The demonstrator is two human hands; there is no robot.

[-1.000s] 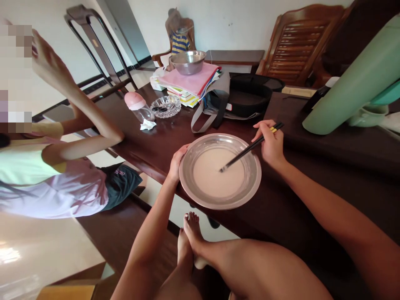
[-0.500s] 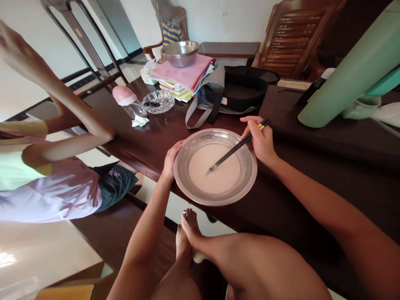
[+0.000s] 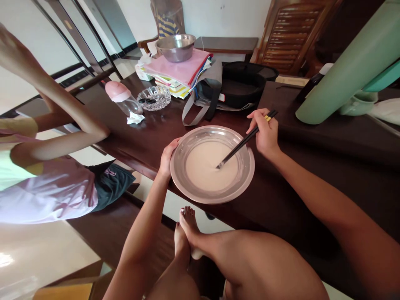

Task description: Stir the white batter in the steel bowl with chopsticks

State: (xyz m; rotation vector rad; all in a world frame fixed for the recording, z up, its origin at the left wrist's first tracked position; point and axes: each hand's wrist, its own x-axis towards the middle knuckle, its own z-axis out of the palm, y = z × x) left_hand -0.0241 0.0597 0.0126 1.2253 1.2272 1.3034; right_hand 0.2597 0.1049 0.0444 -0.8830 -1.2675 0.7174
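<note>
A wide metal basin point(image 3: 246, 177) of pale, milky batter point(image 3: 209, 166) sits at the near edge of a dark wooden table point(image 3: 296, 187). My left hand point(image 3: 166, 157) grips the basin's left rim. My right hand point(image 3: 265, 132) is closed on a pair of black chopsticks point(image 3: 243, 141) with yellow bands. Their tips dip into the batter right of centre.
Another person leans on the table's left end, an elbow point(image 3: 101, 132) on it. Behind the basin are a grey bag point(image 3: 206, 100), a glass ashtray point(image 3: 154, 98), a pink-capped bottle point(image 3: 120, 96), books with a steel bowl point(image 3: 175, 46) on top, and a green cylinder point(image 3: 350, 71) at right.
The chopstick tips swept through the batter, first toward the left, then back to the right of centre. My left hand kept its hold on the rim.
</note>
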